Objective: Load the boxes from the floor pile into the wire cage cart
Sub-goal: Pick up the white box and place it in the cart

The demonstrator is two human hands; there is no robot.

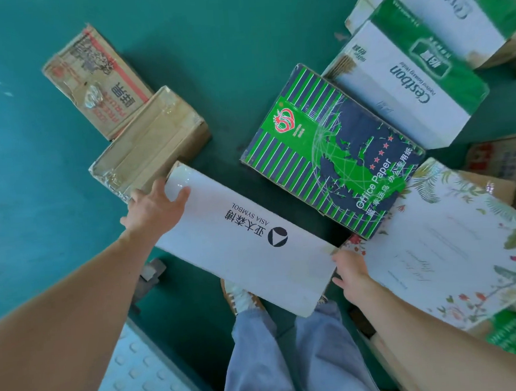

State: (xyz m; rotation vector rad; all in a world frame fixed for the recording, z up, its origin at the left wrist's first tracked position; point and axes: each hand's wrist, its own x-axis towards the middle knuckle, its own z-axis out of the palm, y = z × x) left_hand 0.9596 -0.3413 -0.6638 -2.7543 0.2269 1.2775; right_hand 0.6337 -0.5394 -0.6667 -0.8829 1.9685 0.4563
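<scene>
Both hands, left hand (156,206) & right hand (350,269), clamp the long white printed cardboard box (244,238) by its ends. Right fingers mostly hidden, so hold prob. shallow. Box could slip onto the green floor (21,149).

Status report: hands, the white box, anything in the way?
Left hand and right hand grip the white box at opposite ends. Paper box and floral box close alongside. Cart not in view.

Bright, even light floods the green floor (38,178), with short soft shadows hugging the box edges and glare flaring off the glossy end of the white box (244,235). Wide-angle distortion bends the frame's edges, where the forearms and far cartons smear into soft blur.
</scene>
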